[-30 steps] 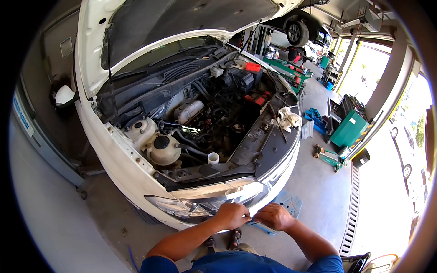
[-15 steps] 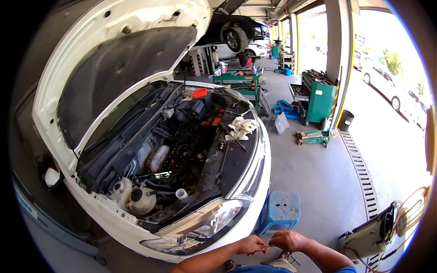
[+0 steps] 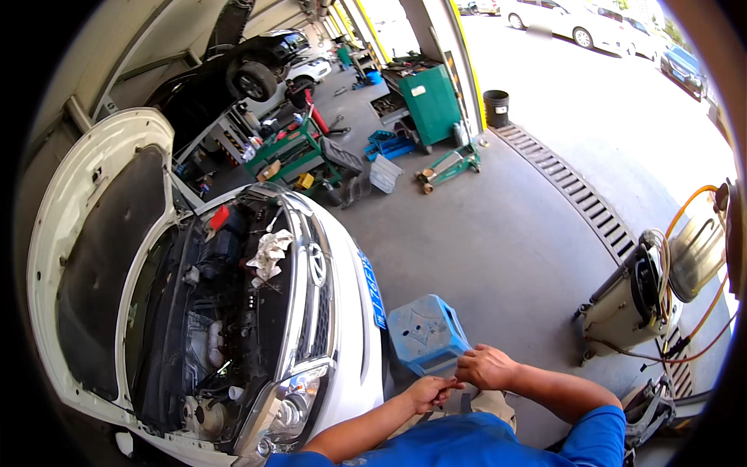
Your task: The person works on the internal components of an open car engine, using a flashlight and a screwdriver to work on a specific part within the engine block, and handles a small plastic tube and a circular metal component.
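My left hand and my right hand meet in front of my body, just beyond the blue plastic stool's near side as seen from above. Both are closed, fingertips pinched together. Whatever sits between them is too small to make out. To the left stands a white car with its hood raised over the engine bay. A crumpled whitish rag lies on the front edge of that bay, and a red object rests farther back in it.
A green tool cabinet, a green floor jack and a black bucket stand ahead. A drain grate runs along the right. Nearby is a wheeled drum-like machine with hoses. A dark car is raised at the back.
My view has swung to the right, so the car now sits farther left and the machine shows more fully. My hands stay together, pinched, slightly higher in the picture.
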`<move>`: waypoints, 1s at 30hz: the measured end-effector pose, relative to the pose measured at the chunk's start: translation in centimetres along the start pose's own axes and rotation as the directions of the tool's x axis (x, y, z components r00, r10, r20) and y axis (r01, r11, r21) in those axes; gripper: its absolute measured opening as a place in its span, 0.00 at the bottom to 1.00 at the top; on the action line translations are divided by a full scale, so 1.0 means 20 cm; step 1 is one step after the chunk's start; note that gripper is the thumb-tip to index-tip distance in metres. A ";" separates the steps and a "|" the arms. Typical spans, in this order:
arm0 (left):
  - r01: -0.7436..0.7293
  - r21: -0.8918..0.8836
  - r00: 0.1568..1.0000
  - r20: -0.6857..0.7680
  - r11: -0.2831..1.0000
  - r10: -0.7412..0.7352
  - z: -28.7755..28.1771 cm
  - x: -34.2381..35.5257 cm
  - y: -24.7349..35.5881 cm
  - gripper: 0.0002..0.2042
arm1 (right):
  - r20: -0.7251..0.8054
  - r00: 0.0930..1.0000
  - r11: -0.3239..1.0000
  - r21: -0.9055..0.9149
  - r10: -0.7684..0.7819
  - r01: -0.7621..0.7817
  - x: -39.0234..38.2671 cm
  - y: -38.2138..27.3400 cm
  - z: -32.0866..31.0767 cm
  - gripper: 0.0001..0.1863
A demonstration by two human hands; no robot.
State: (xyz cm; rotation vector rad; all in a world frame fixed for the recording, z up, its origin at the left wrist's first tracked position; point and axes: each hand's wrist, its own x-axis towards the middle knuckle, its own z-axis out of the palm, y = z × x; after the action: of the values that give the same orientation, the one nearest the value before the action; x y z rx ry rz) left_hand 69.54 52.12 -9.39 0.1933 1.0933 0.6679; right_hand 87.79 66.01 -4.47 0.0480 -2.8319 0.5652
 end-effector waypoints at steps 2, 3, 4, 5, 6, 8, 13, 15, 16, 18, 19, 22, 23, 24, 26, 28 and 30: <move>-0.063 -0.016 0.997 -0.050 0.998 0.063 0.12 0.13 0.11 0.17 | -0.072 0.993 0.989 -0.107 0.096 -0.103 -0.07 0.08 -0.09 0.05; -0.126 -0.044 0.988 -0.093 0.991 0.122 0.18 0.19 0.16 0.15 | -0.110 0.984 0.980 -0.127 0.139 -0.152 -0.10 0.12 -0.14 0.05; -0.181 -0.007 0.976 -0.124 0.983 0.179 0.27 0.23 0.24 0.13 | -0.183 0.967 0.973 -0.116 0.176 -0.199 -0.15 0.18 -0.16 0.07; -0.243 -0.039 0.967 -0.093 0.969 0.238 0.26 0.31 0.27 0.11 | -0.260 0.942 0.957 -0.142 0.211 -0.254 -0.17 0.22 -0.16 0.07; -0.245 -0.025 0.963 -0.123 0.969 0.240 0.35 0.36 0.35 0.10 | -0.290 0.917 0.928 -0.170 0.275 -0.332 -0.22 0.25 -0.17 0.07; -0.363 -0.005 0.919 -0.168 0.932 0.357 0.43 0.48 0.43 0.10 | -0.360 0.850 0.869 -0.167 0.385 -0.465 -0.26 0.31 -0.20 0.07; -0.597 0.139 0.789 -0.077 0.790 0.609 0.69 0.60 0.63 0.13 | -0.584 0.581 0.757 0.091 0.567 -0.647 -0.34 0.35 -0.36 0.07; -0.644 0.218 0.748 -0.025 0.733 0.664 0.73 0.64 0.68 0.15 | -0.591 0.491 0.719 0.235 0.639 -0.654 -0.37 0.39 -0.38 0.05; -0.639 0.236 0.749 -0.027 0.732 0.662 0.76 0.66 0.70 0.14 | -0.545 0.451 0.674 0.323 0.707 -0.665 -0.39 0.40 -0.41 0.05; -0.623 0.277 0.753 -0.041 0.732 0.657 0.80 0.66 0.77 0.13 | -0.426 0.373 0.558 0.496 0.824 -0.666 -0.40 0.42 -0.46 0.04; -0.643 0.295 0.737 -0.012 0.707 0.676 0.80 0.68 0.80 0.13 | -0.449 0.402 0.593 0.467 0.798 -0.656 -0.41 0.46 -0.49 0.04; -0.681 0.315 0.708 0.057 0.661 0.704 0.80 0.75 0.95 0.12 | -0.518 0.510 0.711 0.333 0.686 -0.619 -0.42 0.61 -0.57 0.05; -0.681 0.303 0.714 0.072 0.667 0.696 0.80 0.77 1.01 0.12 | -0.543 0.556 0.754 0.255 0.629 -0.605 -0.41 0.68 -0.60 0.05; -0.681 0.289 0.719 0.087 0.673 0.690 0.79 0.80 1.07 0.12 | -0.562 0.602 0.793 0.175 0.567 -0.584 -0.41 0.75 -0.63 0.05; -0.626 0.158 0.780 0.115 0.764 0.615 0.76 0.87 1.20 0.12 | -0.547 0.670 0.828 0.082 0.502 -0.554 -0.37 0.91 -0.68 0.08; -0.566 0.060 0.823 0.096 0.822 0.559 0.72 0.94 1.33 0.12 | -0.534 0.718 0.857 0.023 0.445 -0.514 -0.30 1.05 -0.74 0.09; -0.528 -0.016 0.849 0.030 0.849 0.528 0.70 1.02 1.46 0.13 | -0.506 0.745 0.866 0.008 0.434 -0.499 -0.21 1.24 -0.77 0.10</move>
State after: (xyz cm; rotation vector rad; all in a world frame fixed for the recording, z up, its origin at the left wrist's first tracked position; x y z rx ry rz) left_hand 75.76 89.64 -4.97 0.5112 1.0069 1.1591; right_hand 93.46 94.82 -1.04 -0.7516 -2.3441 0.4070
